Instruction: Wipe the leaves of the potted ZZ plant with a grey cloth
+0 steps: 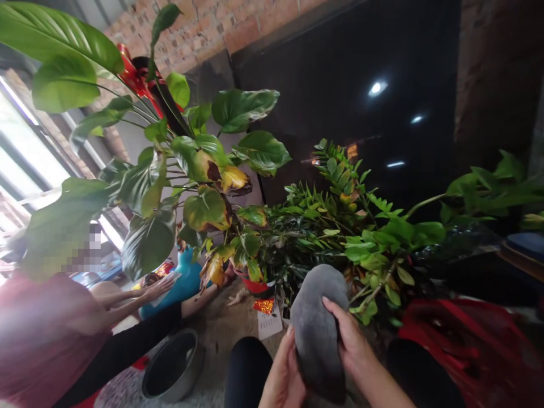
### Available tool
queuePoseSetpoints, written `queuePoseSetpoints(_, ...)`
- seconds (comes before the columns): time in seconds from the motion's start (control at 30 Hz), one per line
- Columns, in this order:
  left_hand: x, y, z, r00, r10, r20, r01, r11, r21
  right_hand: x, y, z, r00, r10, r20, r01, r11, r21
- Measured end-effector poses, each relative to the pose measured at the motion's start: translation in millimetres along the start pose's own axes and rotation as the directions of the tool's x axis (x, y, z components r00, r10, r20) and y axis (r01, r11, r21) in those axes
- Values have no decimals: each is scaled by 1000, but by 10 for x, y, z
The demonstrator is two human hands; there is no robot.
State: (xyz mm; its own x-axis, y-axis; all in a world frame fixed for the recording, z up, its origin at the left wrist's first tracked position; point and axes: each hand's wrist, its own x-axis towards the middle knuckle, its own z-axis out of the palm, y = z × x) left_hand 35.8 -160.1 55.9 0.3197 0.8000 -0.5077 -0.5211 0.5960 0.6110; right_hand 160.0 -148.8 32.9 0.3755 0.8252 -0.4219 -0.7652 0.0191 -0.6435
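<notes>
A long grey piece [321, 328] with a matte surface and a rounded, lobed top is held upright in front of me, between my two hands. What kind of thing it is, I cannot tell. My left hand [285, 371] grips its lower left side, thumb pointing up along the edge. On its right side, my right hand [349, 334] is wrapped round, with the thumb lying across the front face. The fingers behind the piece are hidden. Both of my knees show in dark cloth on either side of it.
A co-worker [46, 340] at left has their hands on a turquoise figure [178, 283]. A dark basin [172, 368] stands on the floor between us. Leafy potted plants [204, 204] crowd the space ahead, before a black panel [348, 102]. A red bag [480, 340] lies at right.
</notes>
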Motion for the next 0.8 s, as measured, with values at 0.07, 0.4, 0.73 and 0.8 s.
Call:
queuePoseSetpoints(0.07, -59, 37, 175, 998, 6, -67, -10, 998, -56, -56, 79, -28, 1000, 27, 3, -27, 997, -69)
queuePoseSetpoints(0.4, 42, 10, 385, 961, 72, -267, -73, 997, 6, -191, -203, -81, 958, -275, 80, 266, 751, -605)
queuePoseSetpoints(0.73, 5, 274, 285, 945, 132, -300, -132, 991, 21, 392, -1389, -978, 800, -366, -475, 311, 931, -192)
queuePoseSetpoints(0.8, 15, 250, 281, 948, 90, -304, -93, 996, 6, 621, -1654, -930, 779, -398, -484, 357, 917, -179)
